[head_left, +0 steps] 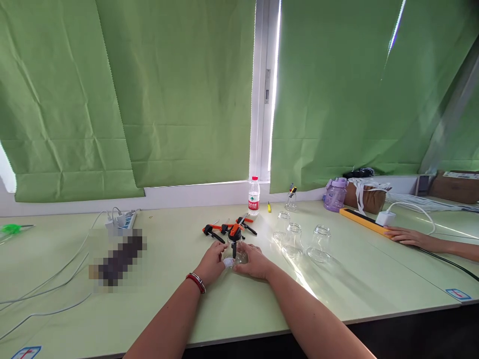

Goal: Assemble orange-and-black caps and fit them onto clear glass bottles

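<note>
My left hand (214, 261) and my right hand (253, 262) close around a small clear glass jar (237, 253) standing on the pale green table (239, 304). An orange and black clamp tool (235, 233) sits on the jar's top, its black handle hanging down between my hands. A white bandage wraps one left fingertip, and a red band circles my left wrist. More orange and black clamps (217, 231) lie just behind the jar.
Three empty glass jars (295, 238) stand to the right. A water bottle (254, 196), a purple jug (335, 194) and a small jar sit by the window. A power strip (123, 220) with white cables lies left. Another person's hand (406, 235) rests at far right beside a yellow bar (364, 222).
</note>
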{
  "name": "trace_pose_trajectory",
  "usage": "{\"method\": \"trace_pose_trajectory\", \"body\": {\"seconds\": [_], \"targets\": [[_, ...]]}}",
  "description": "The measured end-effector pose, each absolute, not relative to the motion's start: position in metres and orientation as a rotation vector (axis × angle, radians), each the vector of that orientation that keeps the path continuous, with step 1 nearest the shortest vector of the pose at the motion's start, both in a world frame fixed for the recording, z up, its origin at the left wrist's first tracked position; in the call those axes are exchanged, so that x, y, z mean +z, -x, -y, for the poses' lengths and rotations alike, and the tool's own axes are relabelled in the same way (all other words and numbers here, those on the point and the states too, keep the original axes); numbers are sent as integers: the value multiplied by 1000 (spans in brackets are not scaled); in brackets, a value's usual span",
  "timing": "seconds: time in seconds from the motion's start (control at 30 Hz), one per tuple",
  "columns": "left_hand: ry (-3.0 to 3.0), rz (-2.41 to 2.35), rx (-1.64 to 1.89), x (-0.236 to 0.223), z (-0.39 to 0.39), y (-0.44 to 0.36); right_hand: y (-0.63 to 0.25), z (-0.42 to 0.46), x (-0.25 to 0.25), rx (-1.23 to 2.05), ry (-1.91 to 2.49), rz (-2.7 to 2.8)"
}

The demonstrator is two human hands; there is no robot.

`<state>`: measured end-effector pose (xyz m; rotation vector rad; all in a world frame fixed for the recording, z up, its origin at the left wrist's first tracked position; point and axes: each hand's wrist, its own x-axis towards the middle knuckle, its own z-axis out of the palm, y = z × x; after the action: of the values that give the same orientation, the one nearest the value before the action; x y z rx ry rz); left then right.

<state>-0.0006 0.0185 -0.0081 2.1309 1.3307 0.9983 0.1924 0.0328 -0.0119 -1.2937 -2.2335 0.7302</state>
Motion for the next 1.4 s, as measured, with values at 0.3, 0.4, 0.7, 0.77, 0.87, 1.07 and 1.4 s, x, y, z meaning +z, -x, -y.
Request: {"method": "trace_pose_trajectory", "body": {"seconds": [0.3, 0.4, 0.7, 0.77, 0.87, 1.07, 1.4], "targets": [[-2160, -1383, 1059, -9, -19, 1, -193, -36, -17, 683, 1240, 2303], [-2152, -1507, 1076, -12, -23, 5, -191, -38, -19, 633, 1182, 2392], [-1796, -2185, 885, -4, -33, 40, -189, -32, -17, 568, 1170, 2546], [-1680, -2327, 840, 0, -36, 49, -190, -31, -16, 563, 1160, 2558], [-1530, -2494, 811, 2, -43, 61, -190, -29, -14, 543, 1146, 2564], [-1439, -2572, 794, -4, -58, 79, -189, -30, -15, 533, 1145, 2564], [-1501, -2525, 647, -19, -70, 82, -191, -30, -17, 544, 1163, 2560]]}}
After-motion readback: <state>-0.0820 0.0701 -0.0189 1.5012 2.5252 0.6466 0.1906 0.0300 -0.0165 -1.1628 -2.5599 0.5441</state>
